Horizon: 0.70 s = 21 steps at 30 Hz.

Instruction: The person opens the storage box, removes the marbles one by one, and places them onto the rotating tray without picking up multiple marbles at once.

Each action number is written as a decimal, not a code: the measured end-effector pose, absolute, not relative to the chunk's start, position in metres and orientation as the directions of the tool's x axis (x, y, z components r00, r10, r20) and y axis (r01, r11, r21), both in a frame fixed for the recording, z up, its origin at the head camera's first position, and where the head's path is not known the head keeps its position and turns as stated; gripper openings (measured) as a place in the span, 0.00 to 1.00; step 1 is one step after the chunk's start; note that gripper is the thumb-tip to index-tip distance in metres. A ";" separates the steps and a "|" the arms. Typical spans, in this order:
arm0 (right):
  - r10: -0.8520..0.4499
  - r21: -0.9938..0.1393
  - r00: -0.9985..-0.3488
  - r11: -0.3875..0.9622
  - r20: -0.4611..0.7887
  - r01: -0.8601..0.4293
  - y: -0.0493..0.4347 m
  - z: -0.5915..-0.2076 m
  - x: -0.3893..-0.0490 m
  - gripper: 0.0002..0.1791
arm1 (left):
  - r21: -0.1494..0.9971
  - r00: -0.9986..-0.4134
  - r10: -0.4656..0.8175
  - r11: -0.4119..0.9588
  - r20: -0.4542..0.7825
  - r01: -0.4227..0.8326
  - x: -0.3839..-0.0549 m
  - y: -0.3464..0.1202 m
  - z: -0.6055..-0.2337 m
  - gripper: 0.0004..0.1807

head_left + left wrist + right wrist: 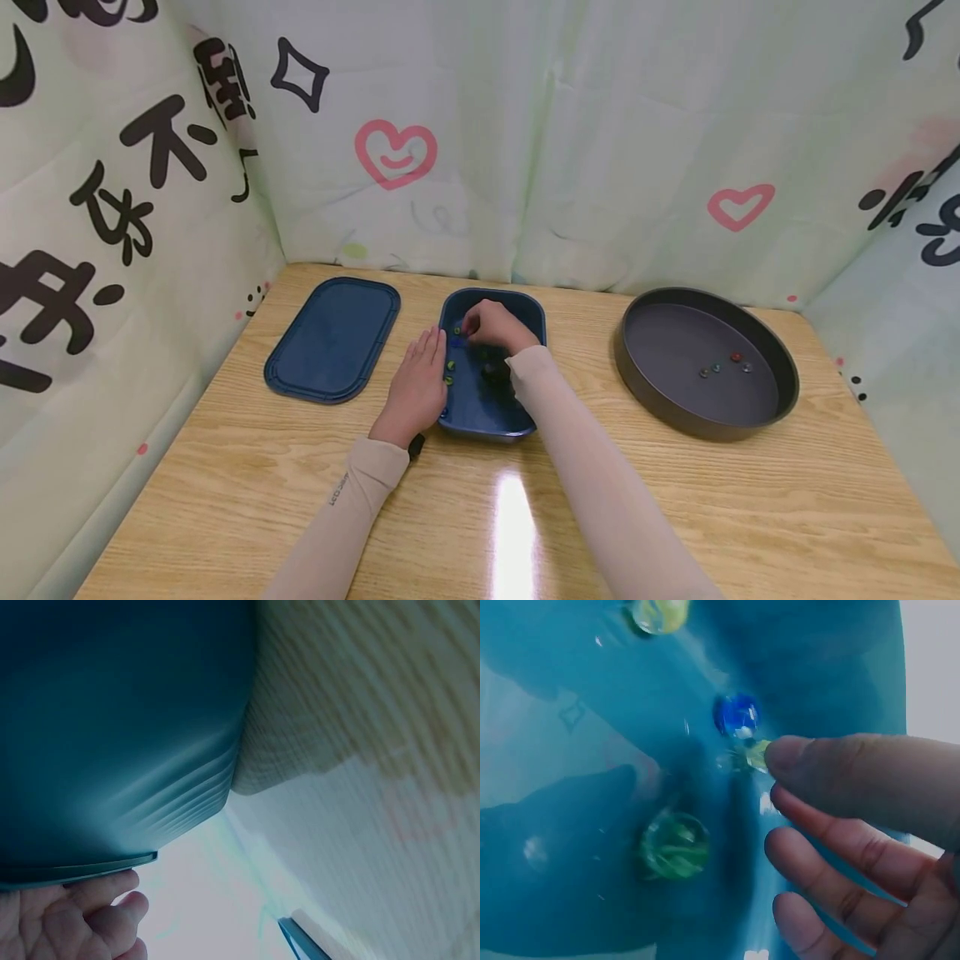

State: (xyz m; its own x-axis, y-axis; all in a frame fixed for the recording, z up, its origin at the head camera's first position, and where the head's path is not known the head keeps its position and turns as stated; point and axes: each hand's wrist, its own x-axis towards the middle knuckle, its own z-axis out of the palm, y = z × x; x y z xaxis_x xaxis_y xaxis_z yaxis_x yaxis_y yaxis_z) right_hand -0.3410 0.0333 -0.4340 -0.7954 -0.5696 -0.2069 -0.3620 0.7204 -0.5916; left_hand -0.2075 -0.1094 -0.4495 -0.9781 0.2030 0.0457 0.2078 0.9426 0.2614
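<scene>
Printed curtain (622,125) behind far edge and along both sides. Wood tabletop (750,517) carries everything. Dark round pan (634,375) sits toward far right corner, a red marble (736,357) and three other small ones inside, on its right half. Blue tray (491,421) is near the middle of the far edge, open side up. Flat blue lid (333,337) lies by far left corner, well apart from the tray.

Left hand (420,383): fingers straight and together along the tray's left rim, touching it, not wrapped round anything. Right hand (498,325): inside the tray, fingers bent, thumb tip at a yellow-green marble (757,756). Grip nearly closed; can't tell if it has hold of that marble, thumb covers part of it.

Blue marble (736,716) is just beside it on the tray floor. Green marble (675,846) is nearby, apart from the fingers. Other marbles line the tray's left side.
</scene>
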 end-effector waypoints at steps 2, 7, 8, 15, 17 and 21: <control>-0.575 -0.598 -0.795 0.712 -0.194 -0.369 0.034 -0.430 -0.340 0.10 | 0.262 -0.978 0.203 0.942 0.045 0.208 -0.207 -0.109 -0.449 0.34; -0.593 -0.621 -0.792 0.677 -0.143 -0.395 0.037 -0.421 -0.338 0.10 | 0.258 -0.978 0.205 0.943 0.047 0.210 -0.206 -0.109 -0.448 0.34; -0.596 -0.627 -0.792 0.669 -0.133 -0.399 0.038 -0.419 -0.338 0.10 | 0.258 -0.978 0.205 0.943 0.047 0.210 -0.206 -0.109 -0.448 0.34; -0.616 -0.678 -0.784 0.609 -0.078 -0.412 0.046 -0.404 -0.334 0.12 | 0.266 -0.978 0.205 0.941 0.044 0.210 -0.205 -0.108 -0.447 0.34; -0.619 -0.690 -0.783 0.592 -0.058 -0.417 0.050 -0.399 -0.332 0.12 | 0.270 -0.978 0.205 0.940 0.044 0.209 -0.205 -0.107 -0.446 0.34; -0.627 -0.703 -0.779 0.561 -0.015 -0.437 0.060 -0.386 -0.327 0.13 | 0.270 -0.978 0.202 0.940 0.043 0.207 -0.204 -0.107 -0.446 0.34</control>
State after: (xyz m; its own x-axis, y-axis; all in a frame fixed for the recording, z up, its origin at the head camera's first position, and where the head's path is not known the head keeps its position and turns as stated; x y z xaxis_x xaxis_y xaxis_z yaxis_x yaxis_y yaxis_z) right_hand -0.3271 0.0596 -0.3860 -0.7792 -0.6266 -0.0153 -0.4369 0.5606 -0.7035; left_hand -0.2039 -0.1072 -0.4461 -0.9783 0.2025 0.0432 0.2066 0.9404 0.2700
